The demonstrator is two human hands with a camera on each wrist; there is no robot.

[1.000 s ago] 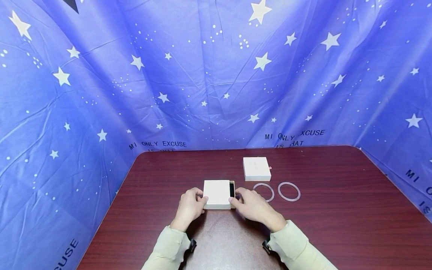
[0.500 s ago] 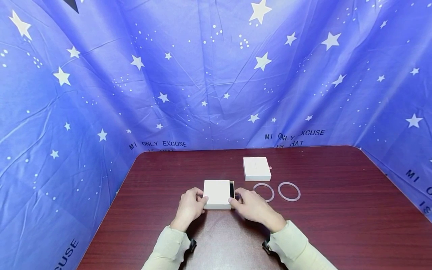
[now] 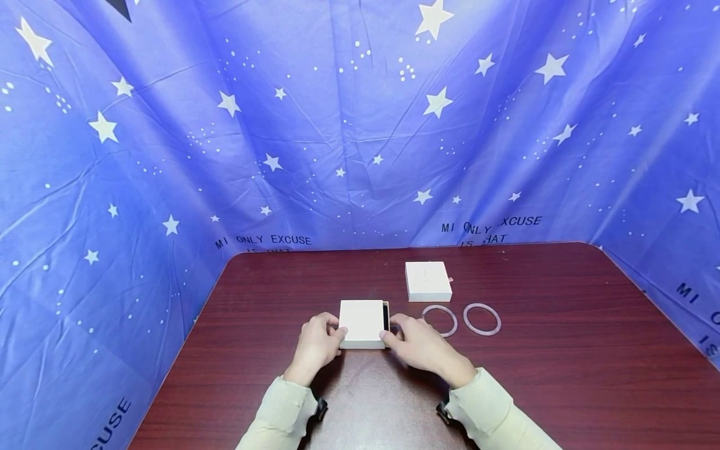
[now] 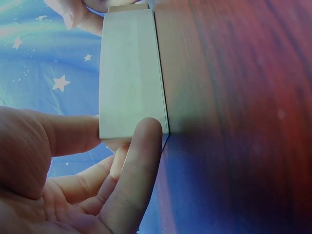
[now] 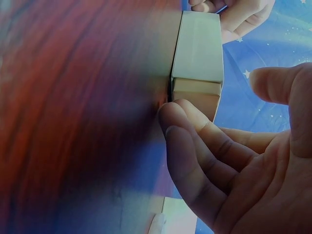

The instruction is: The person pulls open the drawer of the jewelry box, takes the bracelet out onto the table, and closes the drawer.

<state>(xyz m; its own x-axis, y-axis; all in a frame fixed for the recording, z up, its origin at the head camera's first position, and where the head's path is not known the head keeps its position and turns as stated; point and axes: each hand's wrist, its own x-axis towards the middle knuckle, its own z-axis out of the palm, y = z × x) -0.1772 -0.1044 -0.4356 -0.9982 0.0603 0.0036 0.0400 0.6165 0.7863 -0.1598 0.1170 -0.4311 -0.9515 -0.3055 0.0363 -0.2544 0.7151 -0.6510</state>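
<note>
A white drawer-style box (image 3: pixel 362 322) lies flat on the table, with a narrow strip of its black-lined drawer (image 3: pixel 386 315) showing at the right end. My left hand (image 3: pixel 316 344) grips the box's left end, thumb on top and fingers at the end and lower side. At the opposite end is my right hand (image 3: pixel 424 344), its relaxed fingers against the tan drawer front (image 5: pixel 195 91). The right wrist view shows that thumb apart from the box. Near the right hand lie two pale purple rings, the nearer ring (image 3: pixel 455 322) partly hidden by it and the farther ring (image 3: pixel 465 319) in full view.
Behind the rings sits another white box (image 3: pixel 428 281), closed, with a small pink tab at its right side. Everything stands on a dark red wood-grain table (image 3: pixel 281 281). A blue star-print curtain (image 3: pixel 337 125) surrounds the table's back and sides.
The drawer has slid slightly left into its sleeve, so the black strip is narrower. My right hand has shifted a little left with it. The left hand and the sleeve have stayed put.
</note>
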